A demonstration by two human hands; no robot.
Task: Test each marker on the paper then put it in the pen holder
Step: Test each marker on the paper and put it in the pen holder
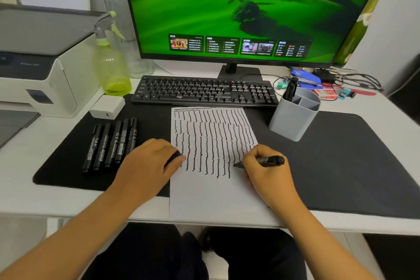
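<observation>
A white paper [211, 191] full of wavy black lines lies on the black desk mat [341, 166]. My right hand [263, 170] grips a black marker [270, 161], its tip on the paper near the right end of the bottom row of lines. My left hand [150, 163] rests on the paper's left edge, its fingers curled round a black marker cap [175, 158]. Several black capped markers [111, 145] lie side by side on the mat to the left. The grey pen holder [293, 118] stands right of the paper with one black marker [291, 90] in it.
A black keyboard [204, 92] sits behind the paper under a monitor [250, 7]. A green spray bottle [111, 68], a white charger [106, 107] and a printer [34, 63] stand at the left. Cables and small items [329, 84] clutter the back right.
</observation>
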